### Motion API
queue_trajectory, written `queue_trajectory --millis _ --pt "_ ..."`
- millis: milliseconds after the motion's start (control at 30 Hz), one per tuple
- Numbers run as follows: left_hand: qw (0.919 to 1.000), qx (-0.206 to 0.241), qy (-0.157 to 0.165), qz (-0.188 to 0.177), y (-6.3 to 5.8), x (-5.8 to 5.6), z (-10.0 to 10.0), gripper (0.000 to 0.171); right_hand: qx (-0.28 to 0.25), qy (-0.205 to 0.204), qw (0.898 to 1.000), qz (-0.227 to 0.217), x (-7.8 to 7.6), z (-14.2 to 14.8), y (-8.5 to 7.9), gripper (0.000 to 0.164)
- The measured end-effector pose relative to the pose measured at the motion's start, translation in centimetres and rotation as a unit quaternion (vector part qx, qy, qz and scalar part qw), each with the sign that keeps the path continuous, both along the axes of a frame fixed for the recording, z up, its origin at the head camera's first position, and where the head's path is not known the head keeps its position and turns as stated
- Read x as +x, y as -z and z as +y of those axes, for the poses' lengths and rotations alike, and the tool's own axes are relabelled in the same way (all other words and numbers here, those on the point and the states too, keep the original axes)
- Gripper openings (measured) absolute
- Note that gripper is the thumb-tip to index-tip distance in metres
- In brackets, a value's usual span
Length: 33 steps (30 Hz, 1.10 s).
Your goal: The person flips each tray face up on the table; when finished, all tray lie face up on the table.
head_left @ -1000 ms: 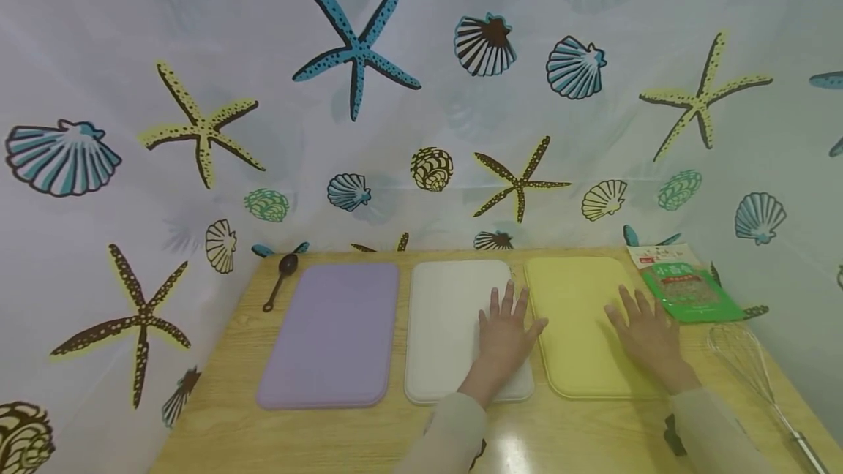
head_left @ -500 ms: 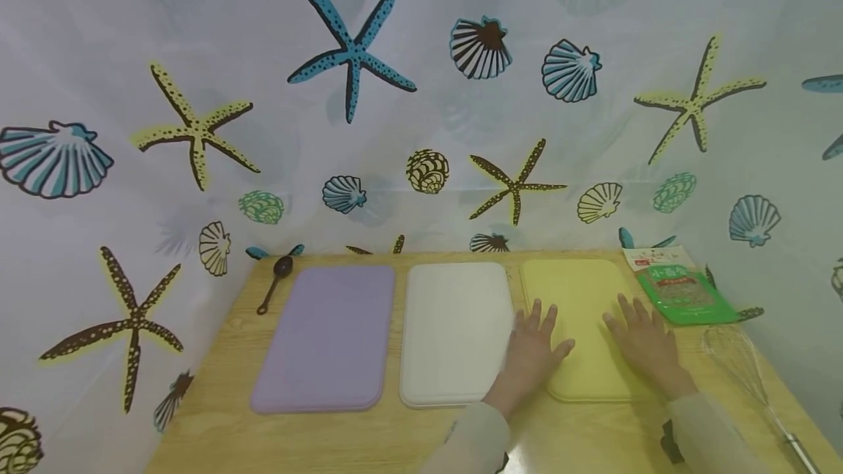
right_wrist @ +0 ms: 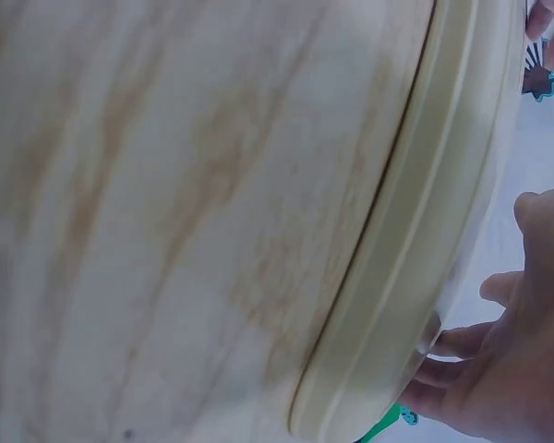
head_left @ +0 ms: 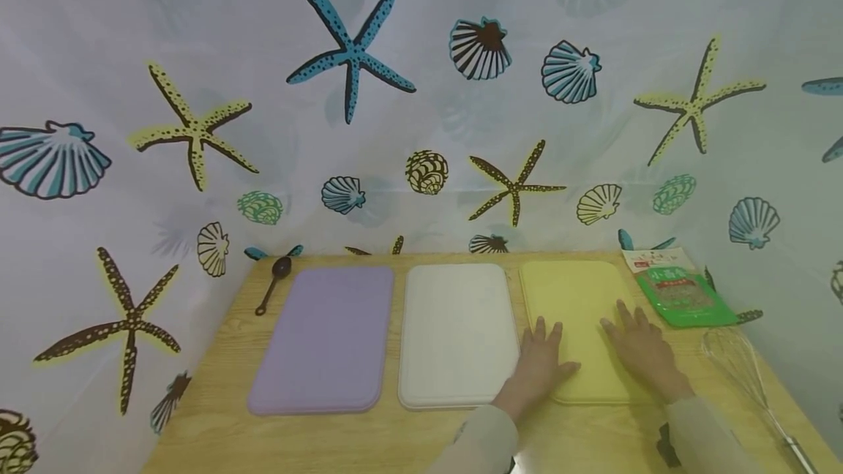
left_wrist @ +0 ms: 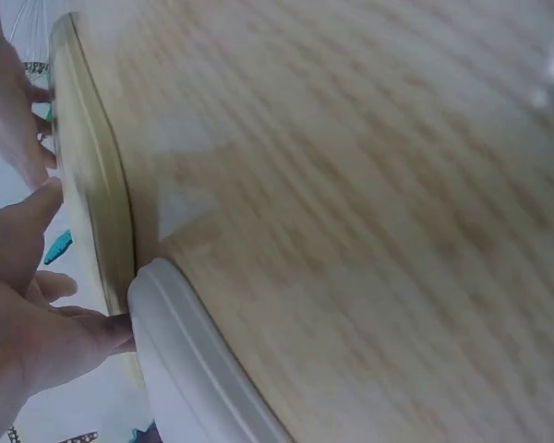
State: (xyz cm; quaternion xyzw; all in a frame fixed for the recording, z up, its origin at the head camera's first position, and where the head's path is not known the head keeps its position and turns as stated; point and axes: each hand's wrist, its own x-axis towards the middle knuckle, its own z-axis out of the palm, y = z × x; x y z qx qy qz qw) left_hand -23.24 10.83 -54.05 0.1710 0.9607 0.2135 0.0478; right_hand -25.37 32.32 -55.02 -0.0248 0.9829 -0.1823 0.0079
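Note:
Three flat rounded rectangular boards lie in a row on the wooden table (head_left: 369, 445): purple (head_left: 326, 335), white (head_left: 456, 335) and yellow (head_left: 573, 298). My left hand (head_left: 536, 366) lies over the yellow board's near left side, by the gap to the white board, fingers spread. In the left wrist view its fingers (left_wrist: 83, 337) reach the white board's edge (left_wrist: 189, 351). My right hand (head_left: 644, 353) rests at the yellow board's right side, fingers loosely extended. The right wrist view shows those fingertips (right_wrist: 439, 369) by the yellow board's stepped edge (right_wrist: 397, 240). Neither hand grips anything.
A dark spoon (head_left: 273, 284) lies left of the purple board. At the back right is a green and white food packet (head_left: 685, 295); a wire whisk (head_left: 751, 386) lies in front of it. A curtain (head_left: 421, 93) with starfish and shells hangs behind the table.
My left hand has moved right and nearer to me, from the white board to the yellow board's near left side. The right hand has hardly moved. The head view has shifted slightly.

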Motion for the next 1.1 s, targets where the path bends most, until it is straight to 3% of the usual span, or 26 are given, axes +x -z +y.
queue_trajectory --millis 200,500,767,933,1100 --pt "0.9998 -0.019 0.000 -0.003 0.3 -0.2 0.2 0.072 -0.007 0.010 1.000 -0.010 -0.6 -0.6 -0.2 0.083" --pt "0.9994 -0.034 0.006 -0.003 -0.3 -0.2 0.2 0.073 -0.012 0.027 1.000 -0.007 -1.1 -0.8 -1.0 0.087" --pt "0.9973 -0.072 0.012 0.002 -1.0 -0.1 0.4 0.071 -0.042 0.043 0.997 -0.041 -1.6 -0.3 -1.9 0.092" --pt "0.9948 -0.100 0.020 0.002 -1.2 0.0 0.5 0.070 -0.073 0.049 0.995 -0.055 -1.6 0.2 -2.3 0.087" --pt "0.9938 -0.108 0.026 -0.003 -1.1 0.0 0.7 0.071 -0.091 0.028 0.994 -0.052 -1.3 0.8 -3.1 0.074"
